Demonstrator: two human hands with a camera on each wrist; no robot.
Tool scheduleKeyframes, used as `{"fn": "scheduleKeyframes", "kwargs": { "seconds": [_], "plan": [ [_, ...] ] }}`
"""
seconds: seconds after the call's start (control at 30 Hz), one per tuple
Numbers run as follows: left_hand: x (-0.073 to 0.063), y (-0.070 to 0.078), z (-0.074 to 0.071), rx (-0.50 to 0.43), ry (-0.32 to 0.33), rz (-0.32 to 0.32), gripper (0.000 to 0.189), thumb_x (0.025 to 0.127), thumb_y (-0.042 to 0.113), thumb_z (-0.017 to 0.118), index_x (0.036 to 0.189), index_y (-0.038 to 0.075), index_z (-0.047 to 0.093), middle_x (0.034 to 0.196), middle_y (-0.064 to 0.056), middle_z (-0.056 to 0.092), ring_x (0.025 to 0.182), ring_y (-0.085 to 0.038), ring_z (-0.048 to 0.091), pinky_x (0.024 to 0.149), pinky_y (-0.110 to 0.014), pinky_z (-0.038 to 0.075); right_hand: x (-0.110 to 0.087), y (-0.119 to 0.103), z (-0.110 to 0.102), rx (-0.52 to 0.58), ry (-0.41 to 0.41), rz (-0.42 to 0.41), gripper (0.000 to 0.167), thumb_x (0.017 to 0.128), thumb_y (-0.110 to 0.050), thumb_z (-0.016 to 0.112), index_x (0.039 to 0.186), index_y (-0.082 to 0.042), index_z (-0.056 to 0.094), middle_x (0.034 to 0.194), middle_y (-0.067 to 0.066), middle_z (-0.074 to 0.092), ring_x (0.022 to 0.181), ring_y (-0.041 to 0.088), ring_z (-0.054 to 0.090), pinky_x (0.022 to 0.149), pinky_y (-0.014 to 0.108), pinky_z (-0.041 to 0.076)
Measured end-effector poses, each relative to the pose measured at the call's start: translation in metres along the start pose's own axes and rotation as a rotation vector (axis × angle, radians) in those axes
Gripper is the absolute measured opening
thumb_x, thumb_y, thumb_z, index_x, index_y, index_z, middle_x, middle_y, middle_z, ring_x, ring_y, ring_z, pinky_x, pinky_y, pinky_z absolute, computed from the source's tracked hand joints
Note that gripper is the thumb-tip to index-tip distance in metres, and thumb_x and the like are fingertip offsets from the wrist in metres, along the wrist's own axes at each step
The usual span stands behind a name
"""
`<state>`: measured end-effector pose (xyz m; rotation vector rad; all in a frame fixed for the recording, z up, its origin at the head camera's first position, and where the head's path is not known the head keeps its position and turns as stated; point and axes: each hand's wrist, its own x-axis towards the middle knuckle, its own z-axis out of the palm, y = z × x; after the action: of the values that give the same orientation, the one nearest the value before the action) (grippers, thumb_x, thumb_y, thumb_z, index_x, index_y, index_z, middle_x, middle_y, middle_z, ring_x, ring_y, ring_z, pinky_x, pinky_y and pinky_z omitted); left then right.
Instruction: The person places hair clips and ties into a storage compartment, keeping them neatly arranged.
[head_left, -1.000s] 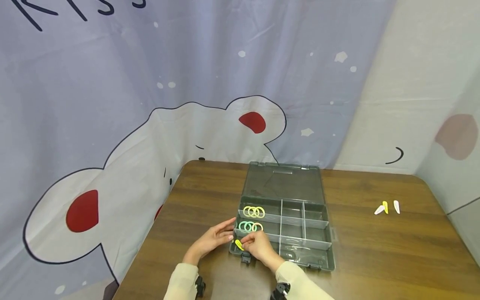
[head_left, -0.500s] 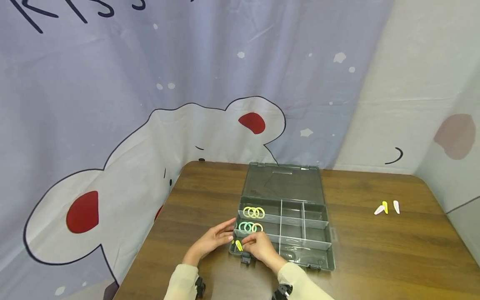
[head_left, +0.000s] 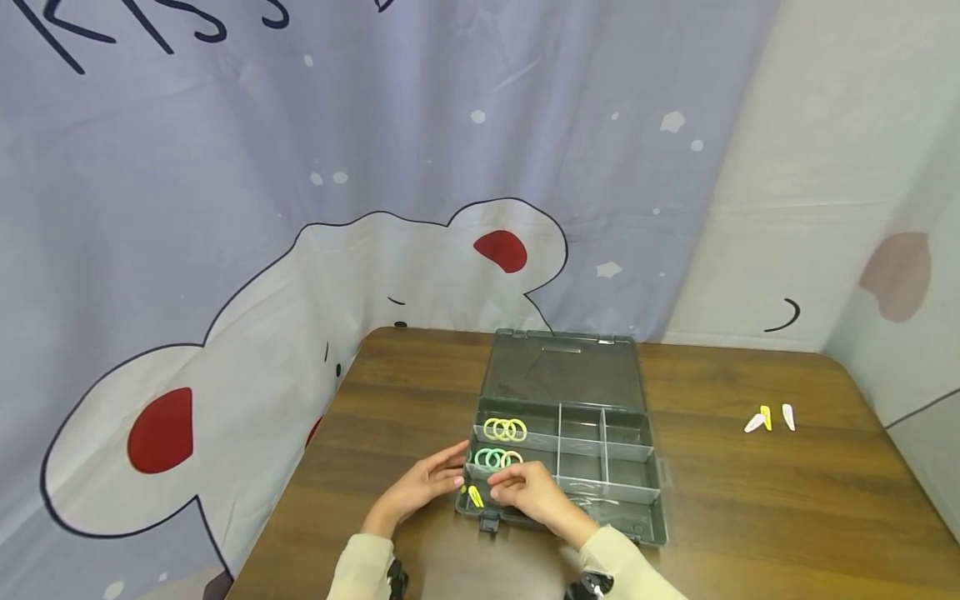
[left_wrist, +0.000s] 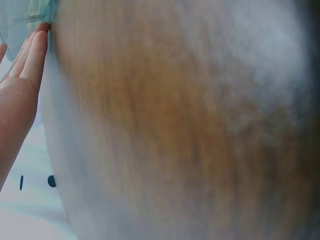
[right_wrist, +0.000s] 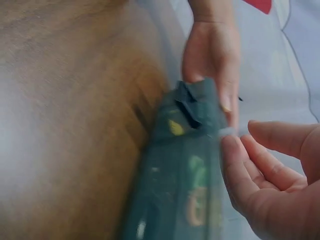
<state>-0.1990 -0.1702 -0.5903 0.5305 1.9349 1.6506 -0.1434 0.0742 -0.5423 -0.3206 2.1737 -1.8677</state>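
A grey see-through compartment box (head_left: 581,468) stands with its lid laid back. In its front left compartment lies a yellow snap hair clip (head_left: 476,497); a small yellow-green spot beside it is too small to tell. My right hand (head_left: 531,493) hovers over that compartment, just right of the clip. In the right wrist view, the right hand's thumb and fingers (right_wrist: 232,152) are apart, with nothing between them. My left hand (head_left: 420,486) rests at the box's left side, fingers extended along the wall. The left wrist view shows those fingertips (left_wrist: 44,27) at the box's edge.
Yellow rings (head_left: 504,429) lie in the back left compartment; green rings (head_left: 489,457) and a pale yellow ring lie in the middle left one. White and yellow hair clips (head_left: 766,417) lie on the wooden table (head_left: 735,500) at the right. A patterned curtain (head_left: 420,267) hangs behind.
My right hand has drawn back slightly to the right, away from the yellow clip, which stays in the compartment. The left hand keeps its place at the box. The head view has shifted slightly.
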Motion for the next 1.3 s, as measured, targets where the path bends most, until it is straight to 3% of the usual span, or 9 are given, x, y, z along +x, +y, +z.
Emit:
{"fn": "scheduleKeyframes", "kwargs": {
  "seconds": [0.13, 0.27, 0.53, 0.67, 0.87, 1.1, 1.3],
  "plan": [
    [0.0, 0.0, 0.0, -0.005, -0.004, 0.004, 0.062, 0.097, 0.011, 0.057, 0.152, 0.01, 0.029, 0.146, -0.025, 0.038, 0.131, -0.038, 0.043, 0.103, -0.036, 0.043, -0.001, -0.009, -0.013, 0.012, 0.016, -0.041, 0.023, 0.085, 0.0, 0.069, 0.102, 0.015, 0.066, 0.089, 0.021, 0.069, 0.079, 0.03, 0.069, 0.067, 0.023, 0.057],
    [0.0, -0.001, 0.001, -0.013, -0.011, 0.005, 0.062, 0.097, 0.01, 0.057, 0.152, 0.01, 0.028, 0.146, -0.026, 0.037, 0.131, -0.038, 0.043, 0.103, -0.035, 0.043, -0.001, -0.017, -0.03, 0.011, 0.054, -0.072, 0.022, 0.087, 0.001, 0.067, 0.103, 0.016, 0.064, 0.094, 0.027, 0.068, 0.08, 0.026, 0.069, 0.071, 0.031, 0.058],
    [0.002, -0.002, -0.002, -0.018, -0.025, 0.017, 0.063, 0.098, 0.01, 0.056, 0.153, 0.009, 0.026, 0.147, -0.026, 0.035, 0.132, -0.039, 0.041, 0.103, -0.034, 0.043, 0.002, -0.026, -0.076, -0.05, 0.171, -0.083, 0.022, 0.089, -0.003, 0.067, 0.105, 0.011, 0.066, 0.097, 0.022, 0.07, 0.078, 0.016, 0.069, 0.076, 0.042, 0.057],
    [0.002, -0.003, -0.002, -0.011, -0.028, 0.021, 0.063, 0.098, 0.012, 0.057, 0.153, 0.009, 0.025, 0.147, -0.026, 0.035, 0.131, -0.039, 0.041, 0.102, -0.033, 0.044, 0.002, -0.026, -0.103, -0.075, 0.235, -0.08, 0.025, 0.088, -0.003, 0.068, 0.108, 0.012, 0.065, 0.098, 0.024, 0.069, 0.081, 0.023, 0.069, 0.075, 0.035, 0.058],
    [0.0, -0.002, -0.002, -0.01, -0.031, 0.017, 0.063, 0.098, 0.014, 0.056, 0.153, 0.011, 0.025, 0.148, -0.025, 0.035, 0.132, -0.037, 0.041, 0.103, -0.035, 0.043, -0.002, -0.025, -0.143, -0.075, 0.353, -0.077, 0.029, 0.088, -0.004, 0.069, 0.112, 0.012, 0.063, 0.098, 0.024, 0.068, 0.077, 0.009, 0.068, 0.074, 0.028, 0.058],
    [-0.002, 0.001, -0.001, -0.008, -0.028, 0.003, 0.063, 0.099, 0.015, 0.056, 0.154, 0.014, 0.025, 0.149, -0.024, 0.033, 0.133, -0.038, 0.04, 0.105, -0.038, 0.042, -0.012, -0.02, -0.192, -0.122, 0.451, -0.164, 0.031, 0.09, -0.003, 0.067, 0.113, 0.018, 0.06, 0.098, 0.03, 0.066, 0.076, 0.006, 0.067, 0.071, 0.023, 0.057],
    [-0.001, 0.002, 0.0, -0.01, -0.042, 0.013, 0.063, 0.099, 0.013, 0.055, 0.153, 0.01, 0.023, 0.149, -0.027, 0.032, 0.133, -0.04, 0.039, 0.104, -0.037, 0.043, -0.024, -0.011, -0.243, -0.192, 0.561, -0.176, 0.033, 0.09, -0.004, 0.066, 0.114, 0.018, 0.059, 0.089, 0.008, 0.072, 0.074, -0.001, 0.066, 0.067, 0.016, 0.055]
  ]
}}
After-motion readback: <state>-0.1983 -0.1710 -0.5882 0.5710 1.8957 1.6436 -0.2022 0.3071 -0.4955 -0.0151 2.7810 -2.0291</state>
